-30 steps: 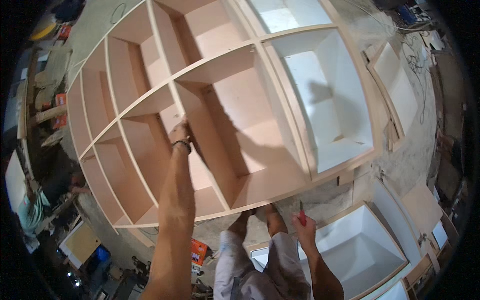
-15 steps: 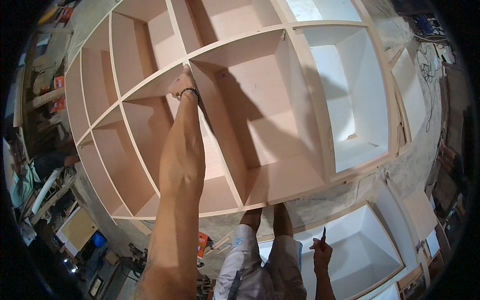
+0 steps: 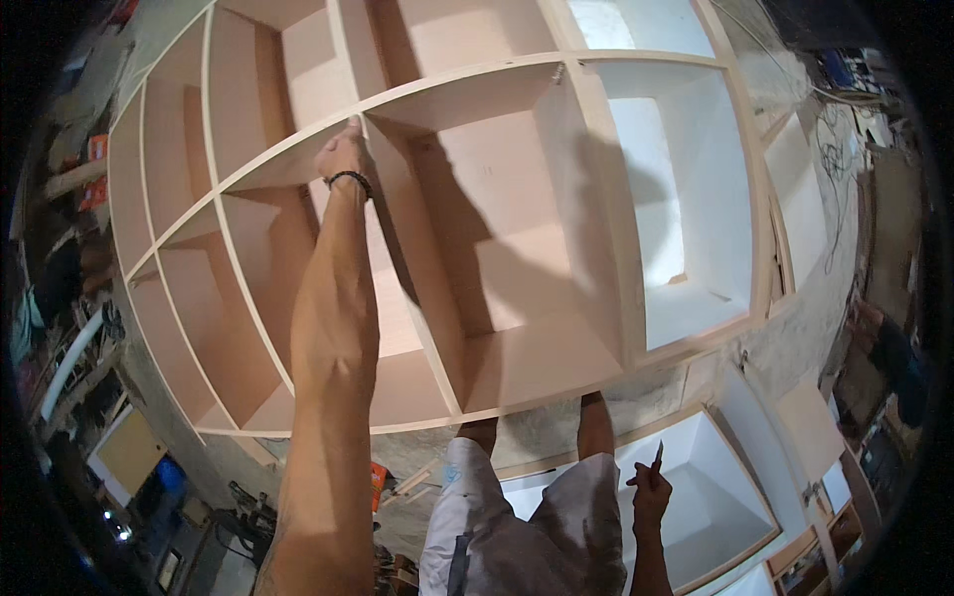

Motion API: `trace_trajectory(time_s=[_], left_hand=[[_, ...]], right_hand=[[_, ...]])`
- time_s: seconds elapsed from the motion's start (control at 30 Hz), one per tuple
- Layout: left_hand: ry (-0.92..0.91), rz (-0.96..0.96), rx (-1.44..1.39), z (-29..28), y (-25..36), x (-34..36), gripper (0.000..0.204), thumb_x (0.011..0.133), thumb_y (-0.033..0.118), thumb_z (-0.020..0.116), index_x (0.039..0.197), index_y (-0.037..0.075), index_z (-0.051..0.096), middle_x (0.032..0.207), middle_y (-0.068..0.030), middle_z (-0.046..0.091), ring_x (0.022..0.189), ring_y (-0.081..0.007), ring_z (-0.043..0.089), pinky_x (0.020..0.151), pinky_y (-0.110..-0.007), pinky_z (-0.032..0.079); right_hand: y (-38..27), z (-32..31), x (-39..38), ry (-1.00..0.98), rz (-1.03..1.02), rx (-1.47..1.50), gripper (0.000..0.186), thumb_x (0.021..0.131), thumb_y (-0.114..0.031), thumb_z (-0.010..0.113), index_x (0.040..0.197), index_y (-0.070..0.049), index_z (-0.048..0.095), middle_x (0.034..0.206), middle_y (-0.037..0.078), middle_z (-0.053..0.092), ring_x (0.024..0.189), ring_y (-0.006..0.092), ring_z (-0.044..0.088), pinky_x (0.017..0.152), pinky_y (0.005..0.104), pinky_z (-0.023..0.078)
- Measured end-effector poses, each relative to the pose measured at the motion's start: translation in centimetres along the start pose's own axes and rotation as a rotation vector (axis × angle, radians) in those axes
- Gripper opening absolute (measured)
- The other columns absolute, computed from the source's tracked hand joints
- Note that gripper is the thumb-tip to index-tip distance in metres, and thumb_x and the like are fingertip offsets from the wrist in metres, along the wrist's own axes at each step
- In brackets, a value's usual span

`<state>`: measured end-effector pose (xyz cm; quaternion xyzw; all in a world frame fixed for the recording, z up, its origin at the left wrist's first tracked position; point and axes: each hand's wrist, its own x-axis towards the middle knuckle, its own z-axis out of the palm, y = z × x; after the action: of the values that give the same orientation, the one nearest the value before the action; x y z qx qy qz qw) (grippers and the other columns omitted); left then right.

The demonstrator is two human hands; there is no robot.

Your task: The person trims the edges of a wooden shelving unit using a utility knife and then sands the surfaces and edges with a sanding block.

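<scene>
A large wooden shelf unit (image 3: 517, 397) with several open compartments lies before me, its inner panels pinkish. My left hand (image 3: 343, 157), with a dark beaded bracelet at the wrist, reaches far over it. The fingers are closed at the edge of a divider (image 3: 427, 333), close to where it meets a long cross strip (image 3: 288, 149). Part of the grip is hidden behind the hand. Low on the right, my right hand (image 3: 651, 497) is closed around a slim dark pen-like tool (image 3: 658, 457), its tip pointing up. The tool's exact kind is too small to tell.
White-lined compartments (image 3: 696, 228) form the unit's right side. Another white-lined wooden box (image 3: 696, 497) lies near my legs on the right. Wood scraps and tools (image 3: 248, 521) clutter the lower left. A tangled cord (image 3: 835, 169) lies on the concrete at right.
The whole view has shifted, and the shelf unit appears a little farther left. My legs stand wider apart. My left hand stays at the same junction; the right still holds the dark tool.
</scene>
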<state>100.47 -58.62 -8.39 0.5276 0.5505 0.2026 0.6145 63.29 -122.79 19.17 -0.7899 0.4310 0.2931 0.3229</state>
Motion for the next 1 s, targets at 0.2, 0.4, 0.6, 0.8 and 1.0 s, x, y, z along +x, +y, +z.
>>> trace_trajectory(time_s=[0.2, 0.4, 0.6, 0.8, 1.0], left_hand=[[0.008, 0.053, -0.053, 0.6, -0.7, -5.1, 0.020, 0.084, 0.004, 0.082, 0.099, -0.007, 0.078, 0.092, -0.0133, 0.076, 0.083, -0.0195, 0.070, 0.078, -0.031, 0.056], [0.208, 0.120, 0.057, 2.7, 0.1, -5.7, 0.014, 0.078, 0.003, 0.082, 0.088, -0.008, 0.079, 0.086, -0.0148, 0.077, 0.077, -0.0193, 0.071, 0.077, -0.031, 0.057], [0.214, 0.066, 0.083, 3.7, 0.4, -3.9, 0.014, 0.080, 0.006, 0.084, 0.088, -0.004, 0.081, 0.085, -0.0148, 0.077, 0.076, -0.0199, 0.071, 0.076, -0.031, 0.058], [0.175, 0.198, 0.148, 2.1, -0.4, -5.4, 0.026, 0.078, 0.016, 0.087, 0.096, -0.001, 0.081, 0.090, -0.0158, 0.079, 0.080, -0.0240, 0.074, 0.081, -0.036, 0.059], [0.246, 0.277, 0.543, 4.7, 2.1, -8.4, 0.035, 0.073, 0.026, 0.089, 0.093, 0.001, 0.075, 0.093, -0.0183, 0.077, 0.088, -0.0331, 0.075, 0.084, -0.044, 0.057]], right_hand=[[-0.2, -2.2, 3.2, -0.067, -0.078, -0.062, 0.031, 0.101, -0.028, 0.069, 0.102, 0.002, 0.077, 0.061, -0.003, 0.058, 0.047, 0.0032, 0.037, 0.045, 0.0251, 0.028], [-1.3, -3.4, 4.6, -0.096, -0.067, -0.053, 0.029, 0.101, -0.025, 0.069, 0.103, 0.002, 0.077, 0.063, -0.003, 0.061, 0.048, 0.0026, 0.038, 0.046, 0.0245, 0.028], [-2.5, -0.6, 3.4, -0.115, -0.113, -0.020, 0.027, 0.100, -0.023, 0.069, 0.101, 0.003, 0.077, 0.065, -0.004, 0.060, 0.051, 0.0035, 0.038, 0.049, 0.0252, 0.028], [-2.8, 2.9, 1.8, -0.174, -0.127, -0.031, 0.027, 0.101, -0.023, 0.070, 0.104, 0.003, 0.077, 0.067, -0.004, 0.061, 0.055, 0.0029, 0.043, 0.050, 0.0250, 0.031], [-1.9, 3.5, 2.2, -0.236, -0.056, -0.025, 0.029, 0.101, -0.026, 0.071, 0.105, 0.002, 0.078, 0.067, -0.006, 0.060, 0.056, 0.0029, 0.046, 0.051, 0.0235, 0.034]])
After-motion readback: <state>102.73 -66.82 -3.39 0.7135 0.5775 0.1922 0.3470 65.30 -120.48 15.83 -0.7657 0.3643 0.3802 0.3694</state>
